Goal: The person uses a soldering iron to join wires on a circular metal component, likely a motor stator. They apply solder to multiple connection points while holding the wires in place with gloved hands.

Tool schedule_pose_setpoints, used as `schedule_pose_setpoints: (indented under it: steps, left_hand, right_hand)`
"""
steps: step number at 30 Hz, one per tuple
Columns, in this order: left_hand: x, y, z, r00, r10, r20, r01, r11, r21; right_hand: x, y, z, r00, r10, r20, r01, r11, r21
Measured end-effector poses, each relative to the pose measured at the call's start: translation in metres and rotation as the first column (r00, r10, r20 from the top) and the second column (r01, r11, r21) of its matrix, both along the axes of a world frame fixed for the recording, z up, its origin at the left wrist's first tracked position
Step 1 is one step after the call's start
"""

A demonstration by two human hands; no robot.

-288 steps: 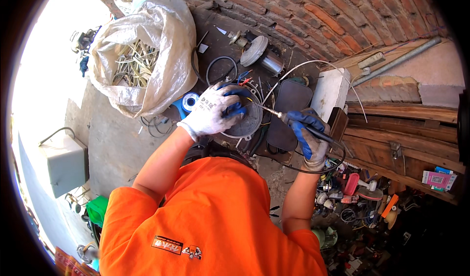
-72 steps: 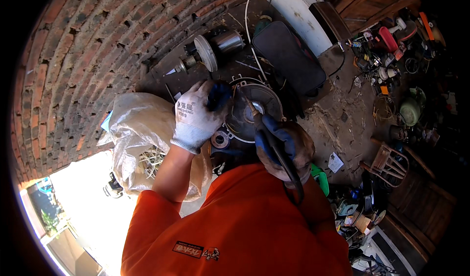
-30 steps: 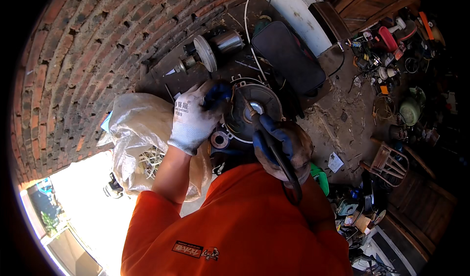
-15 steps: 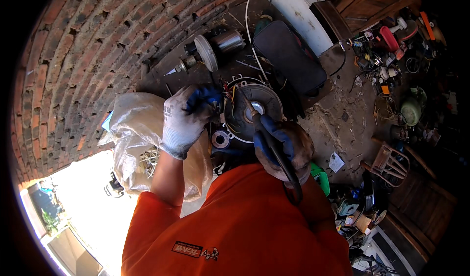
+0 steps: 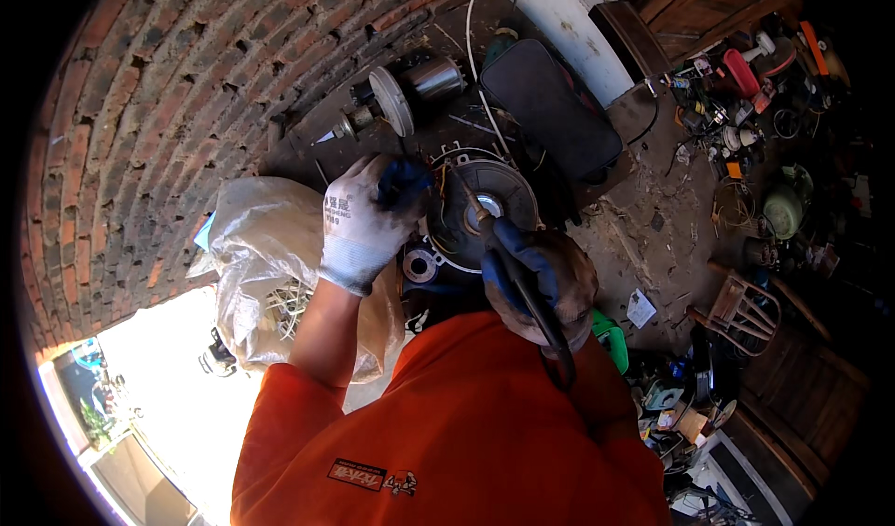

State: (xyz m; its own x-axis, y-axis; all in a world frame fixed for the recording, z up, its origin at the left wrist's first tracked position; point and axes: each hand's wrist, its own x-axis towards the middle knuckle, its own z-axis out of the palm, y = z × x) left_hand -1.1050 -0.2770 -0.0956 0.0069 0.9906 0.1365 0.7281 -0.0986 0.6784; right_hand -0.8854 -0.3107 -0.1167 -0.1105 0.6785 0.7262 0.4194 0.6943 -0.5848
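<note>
Left hand (image 5: pixel 373 214) part-shadowed, soldering iron (image 5: pixel 523 285) faint-tipped

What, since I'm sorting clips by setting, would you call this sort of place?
Probably a small, cluttered workshop: a round housing lies before the gloved right hand, which holds a black-handled tool, and a jumble of parts crowds the floor at right.

Here's the dark case (image 5: pixel 552 106) sprawled along the worktop's (image 5: pixel 431 138) right edge, white slab (image 5: pixel 571 32) just past it! Brick wall (image 5: pixel 177 106) looming behind the far edge, pale sack (image 5: pixel 266 218) bulging leftward, and floorward, paper (image 5: pixel 640 309), wooden chair (image 5: pixel 741 311), green machine (image 5: pixel 785 207), scattered clutter (image 5: pixel 736 116)!
</note>
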Motion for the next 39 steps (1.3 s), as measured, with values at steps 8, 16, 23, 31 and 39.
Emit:
schedule_pose_setpoints:
  steps: [8,16,23,31,39]
  left_hand:
    - [0.002,0.002,0.001,1.0,0.012,-0.018,-0.013,0.999,-0.031]
    - [0.002,0.002,0.004,0.999,-0.012,0.038,0.014,0.999,-0.041]
    - [-0.004,-0.014,0.009,0.829,0.165,0.535,-0.038,0.97,-0.24]
    - [-0.011,-0.012,0.002,0.865,0.147,0.479,-0.034,0.971,-0.236]
    - [-0.011,-0.008,-0.001,0.962,0.052,0.267,-0.018,0.991,-0.13]
  right_hand:
    - [0.01,-0.006,-0.002,0.99,0.104,0.097,-0.096,0.991,-0.091]
    - [0.01,-0.008,-0.003,0.991,0.056,0.125,-0.048,0.996,-0.07]
    - [0.006,-0.004,0.004,0.997,0.025,0.077,-0.018,0.996,-0.087]
    - [0.006,-0.006,0.008,0.995,0.038,0.095,-0.024,0.99,-0.142]
    - [0.004,-0.004,-0.001,0.998,0.036,0.045,-0.034,0.999,-0.028]
